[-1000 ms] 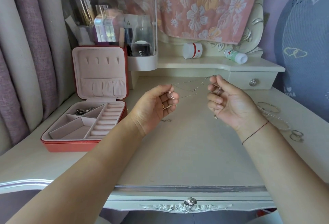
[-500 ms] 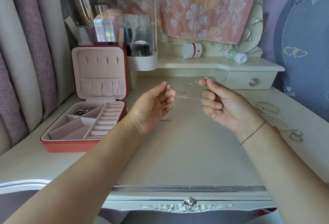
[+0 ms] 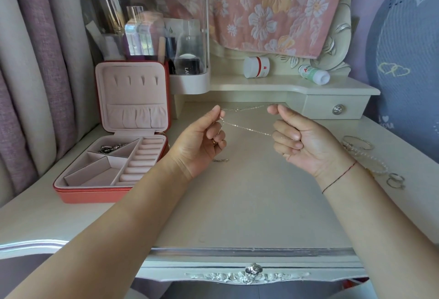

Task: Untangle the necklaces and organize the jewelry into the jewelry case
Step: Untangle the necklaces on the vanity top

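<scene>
A thin silver necklace chain [image 3: 247, 129] stretches in two strands between my hands above the dressing table. My left hand [image 3: 199, 144] pinches one end with thumb and forefinger, palm turned up. My right hand [image 3: 301, 142] holds the other end in curled fingers. The pink jewelry case [image 3: 114, 180] stands open at the left, lid upright, with some silver pieces [image 3: 109, 148] in its back compartment. A small silver piece [image 3: 221, 160] lies on the table under my left hand.
Bracelets [image 3: 358, 143], a clear bead strand [image 3: 373, 161] and rings [image 3: 395, 181] lie on the table at the right. A clear cosmetics organizer [image 3: 152, 37] stands behind the case. A white jar [image 3: 256, 67] and a tipped bottle [image 3: 313, 74] sit on the raised shelf.
My hands moved closer together, then slightly apart again; the chain now runs as two taut strands between them. My right hand closed its fingers tighter on the chain.
</scene>
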`<state>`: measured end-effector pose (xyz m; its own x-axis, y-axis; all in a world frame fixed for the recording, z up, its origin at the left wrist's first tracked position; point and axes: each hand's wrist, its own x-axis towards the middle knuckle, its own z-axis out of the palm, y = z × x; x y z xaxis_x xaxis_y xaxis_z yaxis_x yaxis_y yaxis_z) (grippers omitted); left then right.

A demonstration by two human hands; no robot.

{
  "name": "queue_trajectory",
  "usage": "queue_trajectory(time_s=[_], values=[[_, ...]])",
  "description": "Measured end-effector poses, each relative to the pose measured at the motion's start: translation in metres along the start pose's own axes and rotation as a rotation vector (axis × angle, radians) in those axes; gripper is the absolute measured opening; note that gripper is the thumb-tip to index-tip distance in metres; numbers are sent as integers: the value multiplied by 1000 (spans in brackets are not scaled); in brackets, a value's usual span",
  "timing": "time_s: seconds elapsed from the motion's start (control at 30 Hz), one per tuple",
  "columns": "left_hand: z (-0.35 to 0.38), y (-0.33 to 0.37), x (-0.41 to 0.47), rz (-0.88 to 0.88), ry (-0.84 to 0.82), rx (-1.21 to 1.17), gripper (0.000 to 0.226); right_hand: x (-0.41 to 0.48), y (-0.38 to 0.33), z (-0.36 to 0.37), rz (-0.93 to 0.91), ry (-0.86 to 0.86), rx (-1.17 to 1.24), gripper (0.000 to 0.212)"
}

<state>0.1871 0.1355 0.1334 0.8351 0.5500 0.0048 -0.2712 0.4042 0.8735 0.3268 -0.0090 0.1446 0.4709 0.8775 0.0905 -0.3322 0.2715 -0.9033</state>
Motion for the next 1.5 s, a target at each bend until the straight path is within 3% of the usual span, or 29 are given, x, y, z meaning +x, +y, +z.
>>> queue_trajectory(time_s=[0.27,0.43,0.6,0.73,0.97,1.27,1.5], values=[[-3,0,3,74,190,-56,6,0,-2,-2,-73,25,-23,19],[-5,2,4,108,179,-103,11,0,-2,-1,-91,51,-146,22],[-5,2,2,117,131,60,7,-1,2,3,-198,183,-387,26],[-3,3,-1,121,92,86,21,-1,2,5,-292,307,-517,30],[-4,7,-3,166,79,35,26,0,16,4,-438,366,-1046,29],[-8,7,0,203,158,50,28,0,10,1,-358,445,-1035,30],[-5,1,0,242,254,293,19,0,11,-1,-219,377,-853,24]])
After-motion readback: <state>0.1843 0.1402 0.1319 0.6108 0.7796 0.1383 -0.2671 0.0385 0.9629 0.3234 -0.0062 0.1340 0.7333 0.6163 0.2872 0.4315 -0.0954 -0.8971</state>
